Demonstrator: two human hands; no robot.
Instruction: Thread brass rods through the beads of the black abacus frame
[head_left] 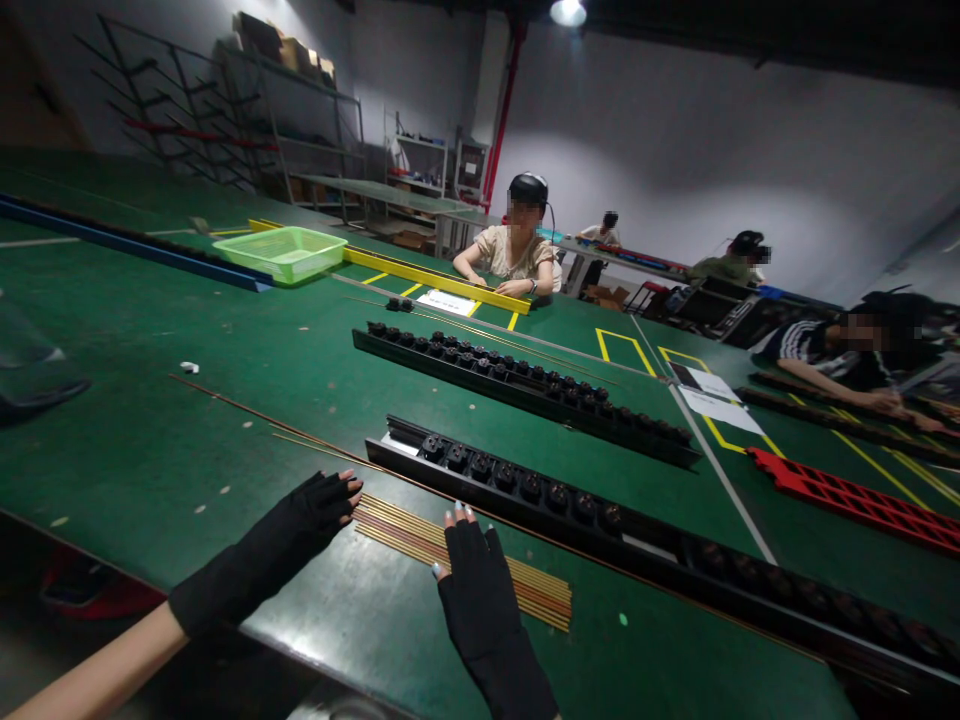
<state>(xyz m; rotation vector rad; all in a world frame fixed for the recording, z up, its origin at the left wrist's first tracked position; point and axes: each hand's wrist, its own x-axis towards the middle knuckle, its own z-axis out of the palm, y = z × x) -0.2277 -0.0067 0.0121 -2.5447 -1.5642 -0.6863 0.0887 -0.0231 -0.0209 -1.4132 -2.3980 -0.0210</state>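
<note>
A bundle of thin brass- and copper-coloured rods (405, 530) lies side by side on the green table. My left hand (326, 505), in a black fingerless glove, rests at the bundle's left end with its fingertips against the rod ends. Across the middle of the rods lies my right hand (480, 560), gloved the same way, fingers stretched out and palm down. Just beyond stands a long black channel (517, 510) holding a row of black socket modules (504, 474). A long thin copper-coloured rod (255, 408) runs along the channel's near side.
A second black channel with sockets (517, 390) sits farther back. Beyond it are a light green basket (289, 255), a yellow rail (442, 283) and a blue rail (135, 245). A red slotted rail (862, 497) lies to the right. Co-workers sit across the table and at right.
</note>
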